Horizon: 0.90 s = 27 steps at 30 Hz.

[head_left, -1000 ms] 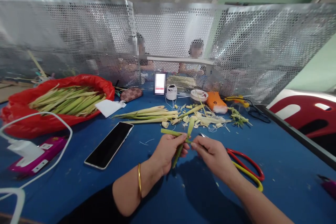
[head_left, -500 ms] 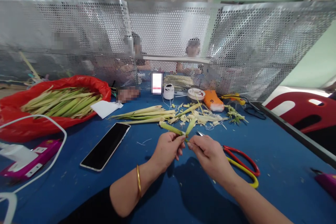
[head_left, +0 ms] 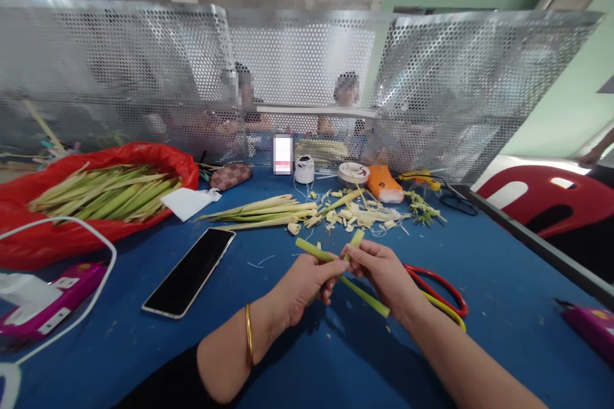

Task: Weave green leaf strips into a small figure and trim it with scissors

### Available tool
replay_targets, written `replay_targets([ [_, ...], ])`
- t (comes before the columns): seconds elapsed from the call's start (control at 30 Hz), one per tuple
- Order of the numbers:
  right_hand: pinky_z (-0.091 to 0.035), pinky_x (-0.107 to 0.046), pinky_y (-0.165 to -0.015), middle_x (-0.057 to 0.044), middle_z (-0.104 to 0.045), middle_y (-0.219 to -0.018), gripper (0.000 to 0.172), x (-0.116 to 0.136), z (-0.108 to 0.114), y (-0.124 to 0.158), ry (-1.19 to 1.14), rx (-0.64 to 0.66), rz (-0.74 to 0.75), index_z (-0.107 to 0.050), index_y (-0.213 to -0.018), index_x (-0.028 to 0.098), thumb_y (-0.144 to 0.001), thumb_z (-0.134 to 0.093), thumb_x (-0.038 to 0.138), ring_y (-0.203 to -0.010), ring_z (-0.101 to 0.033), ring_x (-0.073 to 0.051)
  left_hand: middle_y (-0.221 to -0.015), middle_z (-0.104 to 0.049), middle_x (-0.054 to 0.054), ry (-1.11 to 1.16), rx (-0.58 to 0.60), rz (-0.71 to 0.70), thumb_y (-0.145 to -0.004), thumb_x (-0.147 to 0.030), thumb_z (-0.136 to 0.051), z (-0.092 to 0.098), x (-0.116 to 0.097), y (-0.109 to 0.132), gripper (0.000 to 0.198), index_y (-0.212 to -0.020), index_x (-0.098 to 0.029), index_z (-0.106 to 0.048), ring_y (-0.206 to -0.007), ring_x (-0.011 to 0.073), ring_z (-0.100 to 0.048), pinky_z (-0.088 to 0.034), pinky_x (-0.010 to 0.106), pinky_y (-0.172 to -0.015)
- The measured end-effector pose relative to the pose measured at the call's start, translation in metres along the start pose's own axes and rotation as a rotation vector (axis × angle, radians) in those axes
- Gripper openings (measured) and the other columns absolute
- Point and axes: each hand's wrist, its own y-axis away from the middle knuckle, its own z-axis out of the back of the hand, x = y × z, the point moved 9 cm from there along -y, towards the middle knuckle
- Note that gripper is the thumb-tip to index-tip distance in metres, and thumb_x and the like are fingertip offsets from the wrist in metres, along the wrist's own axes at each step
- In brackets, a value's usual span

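Note:
My left hand [head_left: 304, 284] is closed, its thumb and fingers pinching pale green leaf strips [head_left: 367, 298] where they cross. One end points up and left, and another slants down to the right below my right hand. My right hand [head_left: 384, 271] is closed on the short upright end [head_left: 355, 240] of the same strips, close to my left fingertips. The crossing is partly covered by my fingers. Scissors with red and yellow handles [head_left: 453, 287] lie beside my right wrist, their blades hidden behind that hand.
A bundle of leaf strips [head_left: 268, 209] and pale scraps [head_left: 357, 217] lie ahead. Behind them stand a string spool [head_left: 304, 172], a tape roll [head_left: 354, 174] and an orange packet [head_left: 385, 184]. A red bag [head_left: 158, 152] of leaves and a phone [head_left: 192, 273] are left. A perforated metal screen [head_left: 307, 57] rises behind.
My right hand has moved up to the upright end of the strips. A long strip end now shows slanting down right, and the scissors' blade tip is no longer visible.

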Motion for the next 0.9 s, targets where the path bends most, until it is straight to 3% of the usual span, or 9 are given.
replay_targets([
  [0.1, -0.036, -0.025, -0.052, 0.002, -0.053, -0.048, 0.029, 0.01, 0.001, 0.005, 0.114, -0.064, 0.127, -0.061, -0.054, 0.018, -0.071, -0.07, 0.039, -0.05, -0.045, -0.012, -0.047, -0.04, -0.008, -0.01, 0.038, 0.026, -0.072, -0.036, -0.067, -0.004, 0.004, 0.001, 0.022, -0.075, -0.015, -0.063, -0.04, 0.0059, -0.035, -0.029, 0.019, -0.039],
  [0.2, -0.038, -0.026, -0.052, 0.002, -0.055, -0.051, 0.022, 0.021, 0.003, 0.01, 0.286, -0.122, 0.263, -0.063, -0.059, 0.018, -0.075, -0.066, 0.034, -0.052, -0.048, -0.013, -0.047, -0.041, -0.008, -0.012, 0.049, 0.044, -0.073, -0.04, -0.068, -0.005, 0.01, -0.001, 0.027, -0.077, -0.013, -0.066, -0.038, 0.0047, -0.035, -0.026, 0.017, -0.037],
  [0.27, -0.039, -0.026, -0.052, 0.002, -0.054, -0.051, 0.022, 0.022, 0.004, 0.008, 0.346, -0.114, 0.277, -0.064, -0.061, 0.019, -0.077, -0.064, 0.034, -0.052, -0.049, -0.014, -0.05, -0.045, -0.007, -0.001, 0.034, 0.048, -0.072, -0.043, -0.07, -0.004, 0.012, -0.002, 0.031, -0.079, -0.013, -0.066, -0.039, 0.0049, -0.04, -0.029, 0.016, -0.037],
  [0.37, -0.045, -0.028, -0.062, 0.001, -0.061, -0.058, 0.023, 0.024, 0.004, 0.0, 0.336, -0.035, 0.243, -0.067, -0.07, 0.019, -0.08, -0.06, 0.039, -0.061, -0.056, -0.016, -0.063, -0.058, -0.002, 0.084, 0.033, 0.082, -0.074, -0.042, -0.07, -0.002, 0.012, -0.002, 0.031, -0.084, -0.013, -0.067, -0.047, 0.0068, -0.053, -0.038, 0.017, -0.041],
  [0.5, -0.044, -0.034, -0.088, -0.004, -0.07, -0.097, 0.026, 0.031, -0.003, -0.004, 0.326, 0.089, 0.236, -0.07, -0.097, 0.022, -0.082, -0.058, 0.041, -0.097, -0.061, -0.021, -0.073, -0.063, 0.001, 0.282, 0.019, 0.066, -0.078, -0.03, -0.071, 0.008, -0.004, 0.001, 0.024, -0.093, -0.012, -0.068, -0.05, 0.0054, -0.056, -0.042, 0.015, -0.044],
  [0.63, -0.045, -0.034, -0.081, -0.005, -0.071, -0.093, 0.025, 0.027, -0.02, 0.004, 0.468, 0.255, 0.234, -0.07, -0.093, 0.021, -0.087, -0.052, 0.038, -0.09, -0.062, -0.022, -0.069, -0.061, -0.002, 0.412, 0.041, 0.086, -0.077, -0.025, -0.072, 0.012, -0.008, 0.002, 0.02, -0.093, -0.014, -0.067, -0.045, 0.0026, -0.05, -0.04, 0.014, -0.041],
  [0.77, -0.043, -0.032, -0.069, -0.003, -0.062, -0.068, 0.023, 0.04, -0.024, 0.011, 0.765, 0.193, 0.501, -0.064, -0.072, 0.021, -0.088, -0.05, 0.027, -0.07, -0.055, -0.019, -0.068, -0.059, -0.002, 0.465, 0.12, 0.126, -0.078, -0.026, -0.072, 0.004, -0.005, 0.002, 0.018, -0.092, -0.014, -0.066, -0.044, 0.0021, -0.048, -0.041, 0.014, -0.041],
  [0.9, -0.042, -0.036, -0.083, -0.002, -0.057, -0.067, 0.025, 0.049, -0.031, 0.02, 1.04, 0.171, 0.79, -0.059, -0.075, 0.02, -0.092, -0.042, 0.017, -0.069, -0.053, -0.017, -0.07, -0.058, -0.002, 0.541, 0.138, 0.186, -0.083, -0.025, -0.066, -0.001, -0.004, 0.006, 0.014, -0.092, -0.014, -0.065, -0.042, 0.0009, -0.046, -0.04, 0.013, -0.041],
])
